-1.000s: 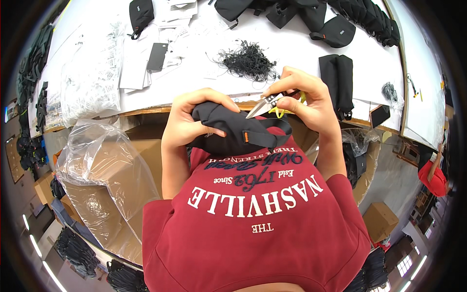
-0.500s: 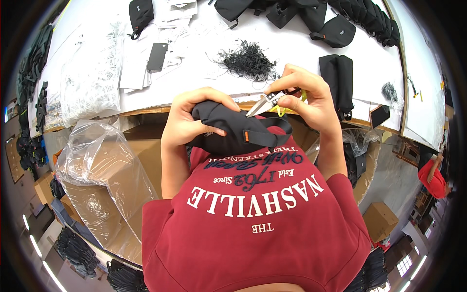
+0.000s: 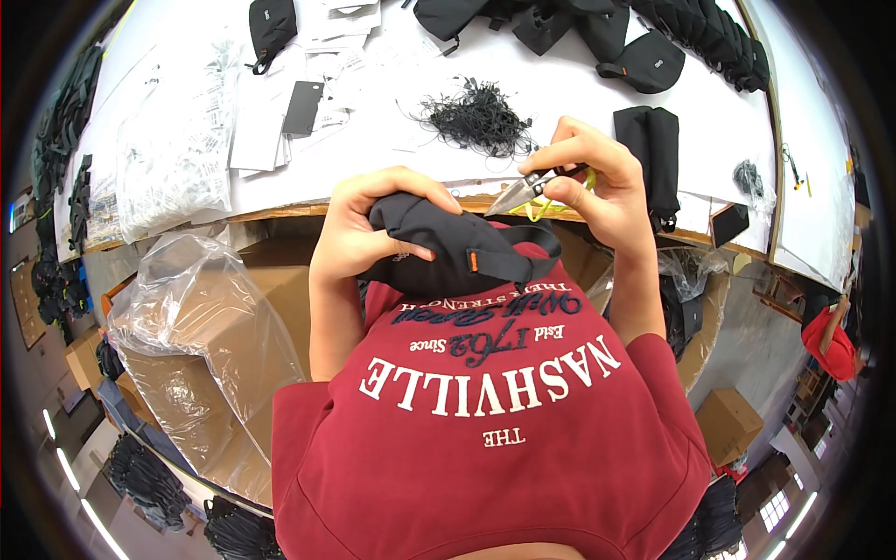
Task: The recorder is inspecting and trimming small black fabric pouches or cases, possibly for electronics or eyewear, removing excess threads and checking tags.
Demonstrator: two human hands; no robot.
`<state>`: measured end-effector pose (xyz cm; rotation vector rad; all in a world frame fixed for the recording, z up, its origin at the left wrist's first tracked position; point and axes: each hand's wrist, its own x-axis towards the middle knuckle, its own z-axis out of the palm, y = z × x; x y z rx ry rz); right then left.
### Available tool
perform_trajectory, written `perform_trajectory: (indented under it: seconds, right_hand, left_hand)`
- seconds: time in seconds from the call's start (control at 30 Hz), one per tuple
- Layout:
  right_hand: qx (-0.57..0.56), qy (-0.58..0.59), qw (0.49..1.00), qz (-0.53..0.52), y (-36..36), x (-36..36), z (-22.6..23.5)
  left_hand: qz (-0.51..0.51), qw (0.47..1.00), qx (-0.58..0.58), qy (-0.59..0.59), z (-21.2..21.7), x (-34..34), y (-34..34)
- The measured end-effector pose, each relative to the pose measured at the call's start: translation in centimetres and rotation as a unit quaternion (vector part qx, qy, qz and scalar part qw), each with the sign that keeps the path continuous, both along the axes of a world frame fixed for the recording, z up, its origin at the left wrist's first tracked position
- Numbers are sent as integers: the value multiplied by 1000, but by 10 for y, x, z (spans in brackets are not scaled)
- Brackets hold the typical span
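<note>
My left hand (image 3: 378,219) grips a small black fabric bag (image 3: 443,247) in front of my chest, its thumb pressed on the near side. The bag has an orange tab and a dark strap loop at its right end. Between the thumb and fingers of my right hand (image 3: 593,177) is a pair of thread snips (image 3: 523,193). Their pointed metal blades aim down-left, the tips close to the bag's upper edge. A yellow-green cord (image 3: 537,207) hangs by the snips. Part of the handles is hidden by my fingers.
Beyond my hands, a white table (image 3: 373,154) carries a tangled heap of black cords (image 3: 481,117). Black bags (image 3: 644,61) lie at the back right, and clear plastic packets (image 3: 182,140) at left. Below the edge stands a plastic-lined carton (image 3: 210,327). Another person in red (image 3: 829,341) is at far right.
My right hand has shifted slightly up and right, drawing the snips a little away from the bag. The blades look closer together. My left hand and the bag stay in place.
</note>
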<state>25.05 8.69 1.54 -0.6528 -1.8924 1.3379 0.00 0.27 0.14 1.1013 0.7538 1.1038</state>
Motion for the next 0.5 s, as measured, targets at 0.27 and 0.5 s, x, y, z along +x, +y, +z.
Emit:
perform_trajectory:
  seconds: [0.27,0.5]
  right_hand:
    - [-3,-15,1000,9,-2,-2,1]
    - [-12,-7,1000,12,-2,-3,0]
  left_hand:
    - [0,1000,-3,-5,0,2,-1]
    - [0,1000,-7,3,-2,0,0]
